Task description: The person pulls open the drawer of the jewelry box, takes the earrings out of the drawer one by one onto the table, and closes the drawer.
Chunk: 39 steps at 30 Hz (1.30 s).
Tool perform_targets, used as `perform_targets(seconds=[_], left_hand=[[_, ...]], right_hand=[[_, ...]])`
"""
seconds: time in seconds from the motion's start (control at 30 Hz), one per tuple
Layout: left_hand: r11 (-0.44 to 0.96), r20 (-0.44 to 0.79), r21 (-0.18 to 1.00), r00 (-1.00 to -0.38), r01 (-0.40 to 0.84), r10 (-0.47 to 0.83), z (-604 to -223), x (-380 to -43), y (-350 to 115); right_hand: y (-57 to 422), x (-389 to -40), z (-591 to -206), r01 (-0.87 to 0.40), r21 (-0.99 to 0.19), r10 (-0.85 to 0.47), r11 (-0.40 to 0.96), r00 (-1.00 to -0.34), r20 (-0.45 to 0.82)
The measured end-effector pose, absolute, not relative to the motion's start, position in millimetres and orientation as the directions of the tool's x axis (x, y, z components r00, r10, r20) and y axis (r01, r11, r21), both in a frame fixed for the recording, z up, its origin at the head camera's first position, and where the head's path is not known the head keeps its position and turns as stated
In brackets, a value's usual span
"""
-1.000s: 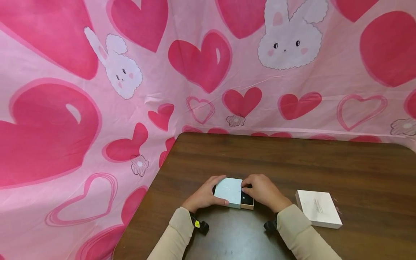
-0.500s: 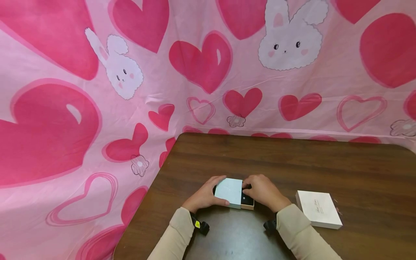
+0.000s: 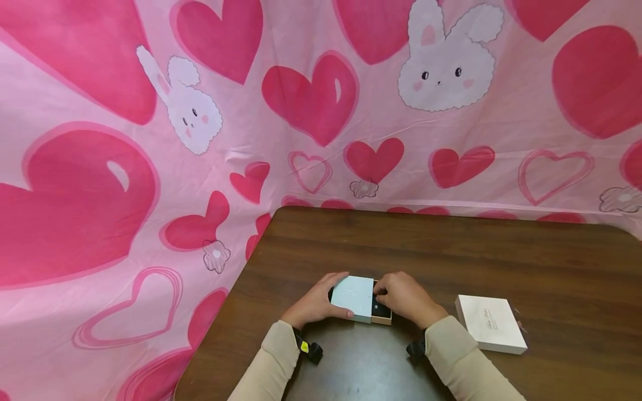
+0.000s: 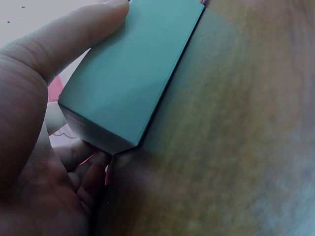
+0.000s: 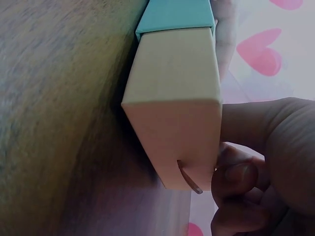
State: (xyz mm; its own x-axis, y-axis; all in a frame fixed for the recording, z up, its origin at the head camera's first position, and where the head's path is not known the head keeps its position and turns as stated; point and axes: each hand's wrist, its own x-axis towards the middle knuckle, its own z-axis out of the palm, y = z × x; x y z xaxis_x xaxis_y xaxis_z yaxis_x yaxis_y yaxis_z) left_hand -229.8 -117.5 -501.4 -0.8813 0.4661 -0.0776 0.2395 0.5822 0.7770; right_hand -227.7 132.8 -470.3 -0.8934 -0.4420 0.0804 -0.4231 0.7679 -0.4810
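A jewelry box lies on the table, with a pale blue sleeve and a beige drawer slid partly out on the right. Inside the drawer is a black insert with a small shiny dot. My left hand grips the sleeve from the left, its thumb along the near side and fingers at the far side. My right hand is over the drawer's open part, thumb and curled fingers at the insert; I cannot tell what they hold. From the drawer's end hangs a short ribbon tab.
A white square box with script lettering lies to the right of my right forearm. Small dark and reddish bits show at its right edge. The brown wooden table meets a pink cloth with hearts and rabbits at its back and left.
My right thumb and fingers have shifted slightly over the black insert. The left hand, the sleeve and the drawer stay in place, and the head view has tilted a little.
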Motion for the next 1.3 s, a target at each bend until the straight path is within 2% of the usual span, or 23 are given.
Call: perform_targets(seconds=[0.8,1.3], left_hand=[[0.589,-0.084,0.775,-0.886,0.230,0.457,-502.9,-229.1,-117.3],[0.591,-0.085,0.772,-0.884,0.233,0.459,-502.7,-229.4,-117.5]], right_hand=[[130.9,-229.1,-471.8,-0.396,-0.446,-0.430,0.802,-0.902,0.028],[131.8,-229.2,-473.1,-0.414,-0.433,-0.442,0.801,-0.896,0.039]])
